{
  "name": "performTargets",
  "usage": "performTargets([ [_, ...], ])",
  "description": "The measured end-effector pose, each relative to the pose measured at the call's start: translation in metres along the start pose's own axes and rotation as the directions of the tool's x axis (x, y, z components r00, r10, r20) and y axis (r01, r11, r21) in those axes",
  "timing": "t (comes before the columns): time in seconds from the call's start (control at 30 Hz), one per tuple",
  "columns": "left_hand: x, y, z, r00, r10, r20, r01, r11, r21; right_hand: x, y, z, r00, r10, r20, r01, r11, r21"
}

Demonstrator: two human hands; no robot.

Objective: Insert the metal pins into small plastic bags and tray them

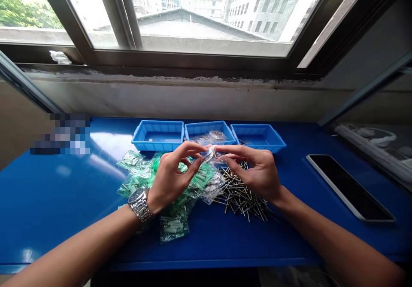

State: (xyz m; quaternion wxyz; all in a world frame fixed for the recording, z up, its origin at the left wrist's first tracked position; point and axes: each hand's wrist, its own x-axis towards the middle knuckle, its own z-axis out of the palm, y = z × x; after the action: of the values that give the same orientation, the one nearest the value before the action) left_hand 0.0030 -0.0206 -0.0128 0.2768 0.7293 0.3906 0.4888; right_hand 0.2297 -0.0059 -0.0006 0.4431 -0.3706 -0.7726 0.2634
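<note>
Between both hands is a small clear plastic bag (210, 154), held up in front of the middle blue bin. My left hand (175, 173) pinches its left side with thumb and fingers. On the right side, my right hand (255, 169) grips the bag, its index finger near the top beside a small yellowish piece. Below my left hand lies a heap of green-tinted plastic packets (138, 177) with pale parts inside. A loose pile of thin metal rods with dark and yellow ends (241, 194) spreads under my right hand. Some clear packets (213, 188) lie between the two heaps.
Three blue bins stand in a row at the back: a left bin (157, 145), a middle bin (189, 128) with clear packets inside, and a right bin (280, 146). A phone-like device (350, 188) lies at the right of the blue table (64, 209). A window (206, 25) is behind.
</note>
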Motion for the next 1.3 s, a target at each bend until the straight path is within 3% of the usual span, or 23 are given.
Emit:
performTargets([
  [0.3, 0.0019, 0.0005, 0.0011, 0.998, -0.048, 0.041, 0.050, 0.998, -0.043, 0.0017, 0.0017, 0.0029, 0.992, 0.128, 0.018, -0.129, 0.979, 0.158],
  [0.6, 0.0035, 0.0002, 0.0018, 0.962, -0.238, 0.134, 0.265, 0.935, -0.236, 0.0025, 0.0013, 0.0041, 0.949, 0.259, 0.182, -0.299, 0.923, 0.244],
  [0.83, 0.0025, 0.0010, 0.0021, 0.960, -0.245, 0.138, 0.274, 0.926, -0.258, 0.0030, 0.0018, 0.0029, 0.939, 0.272, 0.211, -0.322, 0.909, 0.263],
  [1.3, 0.0027, -0.0017, 0.0022, 0.977, -0.196, 0.086, 0.212, 0.944, -0.251, 0.0042, 0.0027, 0.0066, 0.958, 0.260, 0.119, -0.285, 0.906, 0.314],
])
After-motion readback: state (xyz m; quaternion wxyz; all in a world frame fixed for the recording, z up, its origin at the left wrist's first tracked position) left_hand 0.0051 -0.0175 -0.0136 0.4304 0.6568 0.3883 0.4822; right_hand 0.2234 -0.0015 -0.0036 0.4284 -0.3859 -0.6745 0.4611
